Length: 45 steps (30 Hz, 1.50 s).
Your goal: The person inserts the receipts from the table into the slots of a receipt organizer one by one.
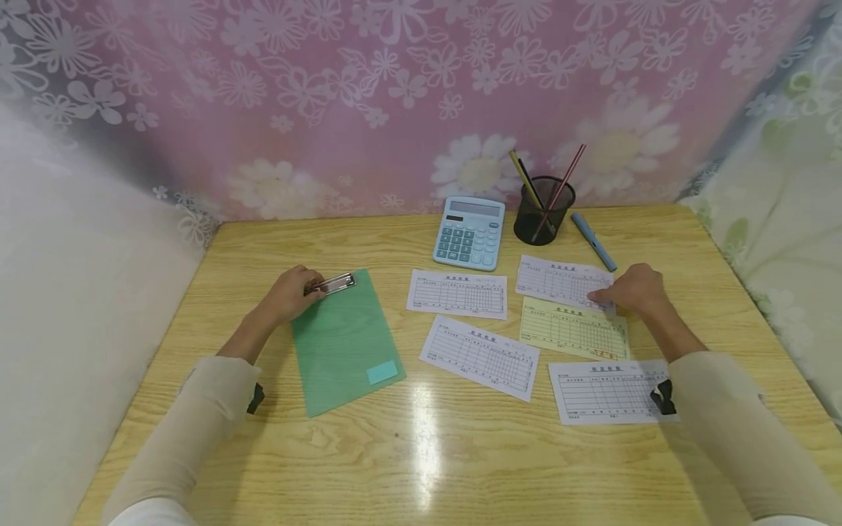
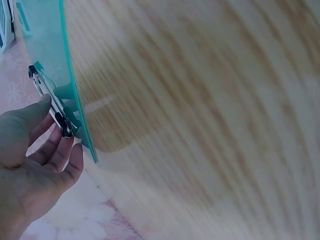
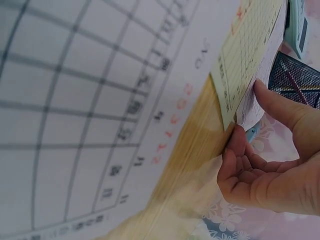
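A green translucent clipboard (image 1: pixel 342 343) lies on the table at left, a pale blue sticky note (image 1: pixel 382 372) near its lower right corner. At its top, my left hand (image 1: pixel 292 292) holds the metal clip (image 2: pixel 50 102), thumb on one side and fingers on the other in the left wrist view. My right hand (image 1: pixel 634 288) pinches the right end of a white receipt slip (image 1: pixel 552 279) between thumb and fingers. Just below that slip is a yellow receipt slip (image 1: pixel 572 329). Three more white slips lie around: an upper one (image 1: pixel 457 294), a tilted one (image 1: pixel 480 356) and a lower right one (image 1: pixel 605 394).
Behind the slips sits a light blue calculator (image 1: pixel 469 234). Beside it stands a black mesh pen cup (image 1: pixel 546 212) holding several pencils, with a blue pen (image 1: pixel 593 241) lying to its right. A pink floral backdrop (image 1: pixel 368 109) rises at the table's (image 1: pixel 329 467) back edge.
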Each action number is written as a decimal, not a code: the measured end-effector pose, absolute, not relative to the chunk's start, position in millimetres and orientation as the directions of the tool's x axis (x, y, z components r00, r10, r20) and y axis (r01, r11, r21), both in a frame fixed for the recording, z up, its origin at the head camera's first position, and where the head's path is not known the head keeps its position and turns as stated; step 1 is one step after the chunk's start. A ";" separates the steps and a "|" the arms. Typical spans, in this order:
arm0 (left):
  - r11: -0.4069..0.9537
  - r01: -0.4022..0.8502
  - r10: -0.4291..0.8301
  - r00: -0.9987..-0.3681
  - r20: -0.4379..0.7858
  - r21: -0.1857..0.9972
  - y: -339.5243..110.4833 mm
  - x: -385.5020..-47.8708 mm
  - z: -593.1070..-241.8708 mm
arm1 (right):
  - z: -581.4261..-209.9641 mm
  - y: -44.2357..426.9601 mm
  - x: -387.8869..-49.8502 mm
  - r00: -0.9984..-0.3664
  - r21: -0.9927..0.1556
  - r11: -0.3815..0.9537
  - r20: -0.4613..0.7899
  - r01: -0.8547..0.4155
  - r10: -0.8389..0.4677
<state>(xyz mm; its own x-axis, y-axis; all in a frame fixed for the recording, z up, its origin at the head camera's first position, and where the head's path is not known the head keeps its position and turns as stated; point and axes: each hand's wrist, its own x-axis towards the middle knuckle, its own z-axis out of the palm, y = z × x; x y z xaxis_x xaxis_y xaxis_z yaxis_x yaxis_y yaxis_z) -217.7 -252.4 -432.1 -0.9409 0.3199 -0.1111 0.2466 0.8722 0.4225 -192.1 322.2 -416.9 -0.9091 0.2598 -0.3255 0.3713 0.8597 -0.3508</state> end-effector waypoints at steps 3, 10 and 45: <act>0.876 0.250 0.320 -0.941 -0.108 0.413 -251.8 -216.9 -431.9 | -417.3 321.2 -192.7 -0.900 -0.347 0.855 -0.344 0.387 0.267; 0.879 0.254 0.322 -0.940 -0.111 0.403 -251.0 -217.3 -432.4 | -415.6 317.5 -192.2 -0.904 -0.362 0.852 -0.343 0.378 0.255; 0.883 0.368 0.395 -0.918 -0.036 0.291 -250.2 -218.0 -431.4 | -405.8 326.6 -194.3 -0.940 -0.424 0.885 -0.339 0.191 0.041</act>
